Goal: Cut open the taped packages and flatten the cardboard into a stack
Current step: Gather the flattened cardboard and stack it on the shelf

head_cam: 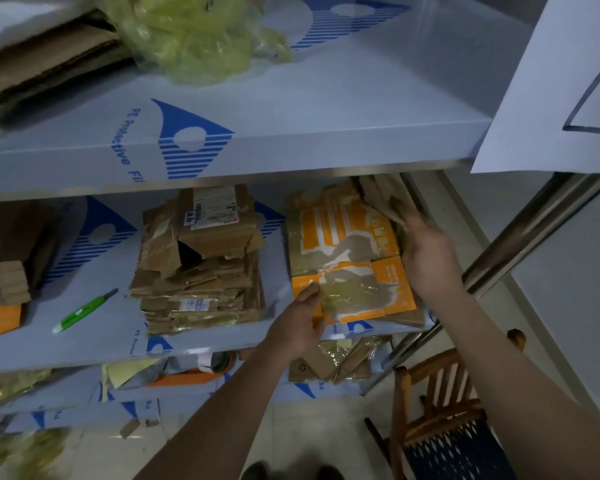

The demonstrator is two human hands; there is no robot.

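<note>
The flattened orange cardboard (pixel 352 268) is laid on the middle shelf (pixel 94 344), at its right end and close to the front edge. Its near left corner is pinched by the left hand (pixel 300 323), with the thumb on top and the other fingers curled beneath the edge. The right hand (pixel 426 251) is placed on the far right side of the same cardboard; its fingers are blurred, so it cannot be told whether they are closed on the brown torn flap there or only laid on it. A stack of flattened brown cardboard (pixel 201 268) is seen in the middle of the shelf, just beside the orange piece but apart from it. A green cutter (pixel 84 311) is lying further left, near the front edge, touched by no hand. A wooden chair (pixel 444 410) is standing on the floor below the right arm.
</note>
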